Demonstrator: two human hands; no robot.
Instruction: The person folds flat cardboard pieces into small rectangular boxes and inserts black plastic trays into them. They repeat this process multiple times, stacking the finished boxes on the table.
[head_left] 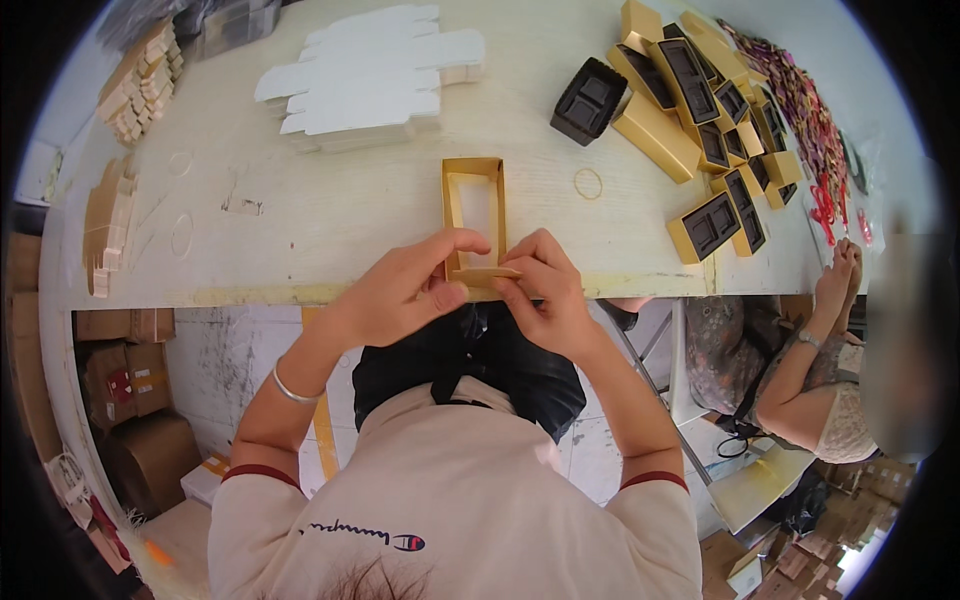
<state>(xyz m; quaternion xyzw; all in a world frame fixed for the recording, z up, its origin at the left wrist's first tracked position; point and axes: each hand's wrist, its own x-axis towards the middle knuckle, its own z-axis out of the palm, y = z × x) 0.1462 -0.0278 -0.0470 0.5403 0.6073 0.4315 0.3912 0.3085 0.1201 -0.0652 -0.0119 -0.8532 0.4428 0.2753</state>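
Observation:
An open, shallow gold cardboard box [447, 205] with a pale inside lies at the table's front edge, its long side pointing away from me. My left hand [405, 290] is at the near left corner, index finger curled over the wall and thumb by the near end. My right hand [548, 290] pinches the near end flap [485, 273] between thumb and fingers. The flap is partly folded over, and some left fingertips are hidden behind the box wall.
White flat box blanks [370, 70] are stacked ahead. A black plastic tray [588, 100] stands beside piled gold boxes [655, 135] with black inserts. Folded card stacks [108, 225] lie left. Two rubber bands mark the left; another ring [588, 183] lies right. A co-worker's hands [840, 275] work near red cords.

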